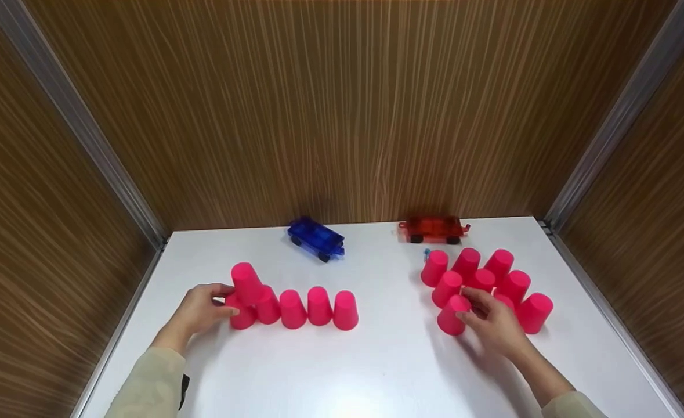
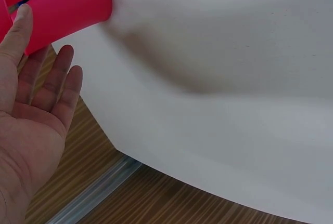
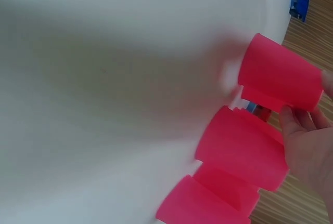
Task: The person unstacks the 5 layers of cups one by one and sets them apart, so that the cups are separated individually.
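Head view shows smooth, hot-pink tapered cups, narrow ends up, on a glossy white surface (image 1: 295,371) walled by brown panels (image 1: 353,116) with a streaked wood grain. On the left, five cups make the lower row (image 1: 319,307), with one raised cup (image 1: 246,281) across its leftmost two. On the right stands a loose cluster (image 1: 514,285). Far behind are two translucent wheeled toys, a blue car (image 1: 317,237) and a red car (image 1: 433,229).

At the row's left end, the left hand (image 1: 199,310) is beside the lower leftmost cup — thumb along its side, other fingers loosely extended, palm bare in the wrist view. The right hand (image 1: 492,325) pinches the cluster's nearest-left cup (image 1: 452,319) between thumb and fingers, close to its narrow end. Both forearms reach in from the near side, sleeves (image 1: 150,377) pale beige.
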{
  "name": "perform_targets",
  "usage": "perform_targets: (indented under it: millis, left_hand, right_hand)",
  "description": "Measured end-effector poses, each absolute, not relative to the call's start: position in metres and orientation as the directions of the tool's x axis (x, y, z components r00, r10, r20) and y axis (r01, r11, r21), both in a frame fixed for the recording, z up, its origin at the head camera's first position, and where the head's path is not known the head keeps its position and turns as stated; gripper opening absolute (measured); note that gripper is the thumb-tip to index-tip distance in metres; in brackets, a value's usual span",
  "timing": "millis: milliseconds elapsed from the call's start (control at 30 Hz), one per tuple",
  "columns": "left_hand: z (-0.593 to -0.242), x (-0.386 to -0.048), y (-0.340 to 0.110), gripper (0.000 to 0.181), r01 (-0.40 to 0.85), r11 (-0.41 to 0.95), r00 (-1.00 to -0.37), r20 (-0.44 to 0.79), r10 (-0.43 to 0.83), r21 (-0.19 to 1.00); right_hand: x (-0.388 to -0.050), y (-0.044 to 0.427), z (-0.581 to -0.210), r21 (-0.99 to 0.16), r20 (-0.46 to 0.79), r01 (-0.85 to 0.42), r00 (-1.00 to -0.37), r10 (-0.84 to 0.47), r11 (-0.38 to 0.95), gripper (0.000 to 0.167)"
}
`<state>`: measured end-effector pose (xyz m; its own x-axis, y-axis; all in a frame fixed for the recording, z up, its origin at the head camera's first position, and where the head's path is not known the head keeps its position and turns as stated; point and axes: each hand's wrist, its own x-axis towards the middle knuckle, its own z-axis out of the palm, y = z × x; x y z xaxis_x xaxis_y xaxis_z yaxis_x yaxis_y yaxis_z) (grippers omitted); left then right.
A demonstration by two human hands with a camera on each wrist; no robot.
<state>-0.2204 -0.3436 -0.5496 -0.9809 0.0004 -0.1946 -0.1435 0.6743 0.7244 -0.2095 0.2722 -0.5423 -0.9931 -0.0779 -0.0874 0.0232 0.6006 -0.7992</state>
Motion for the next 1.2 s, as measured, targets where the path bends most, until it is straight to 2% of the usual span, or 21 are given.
perform_targets:
  millis: [167, 300, 500, 767, 1000, 1200]
  left_hand:
    - [-0.548, -0.218, -0.347, 0.059, -0.141, 0.674, -0.982, -0.187, -0.004, 0.725]
    - [-0.546, -0.217, -0.348, 0.057, -0.141, 0.671, -0.983, -0.185, -0.005, 0.728]
    - [-0.548, -0.219, -0.347, 0.058, -0.150, 0.668, -0.980, -0.197, -0.005, 0.729]
    - [-0.550, -0.220, -0.344, 0.057, -0.156, 0.650, -0.979, -0.202, -0.003, 0.744]
    - [-0.548, -0.223, -0.343, 0.055, -0.136, 0.658, -0.983, -0.181, 0.000, 0.741]
    - [-0.549, -0.221, -0.345, 0.053, -0.144, 0.645, -0.982, -0.190, 0.002, 0.751]
  right_hand:
    - [-0.211, 0.270, -0.526, -0.797, -0.025, -0.055, -0.992, -0.124, 0.601, 0.069]
    - [-0.214, 0.262, -0.505, -0.797, 0.006, -0.093, -0.989, -0.145, 0.597, 0.074]
    - [-0.229, 0.224, -0.471, -0.796, 0.048, -0.166, -0.976, -0.213, 0.582, 0.077]
    - [-0.251, 0.124, -0.433, -0.797, 0.205, -0.400, -0.884, -0.419, 0.453, 0.056]
    - [-0.265, 0.026, -0.426, -0.784, 0.228, -0.484, -0.807, -0.545, 0.389, 0.052]
    - [-0.263, -0.042, -0.434, -0.802, 0.192, -0.464, -0.796, -0.574, 0.376, 0.054]
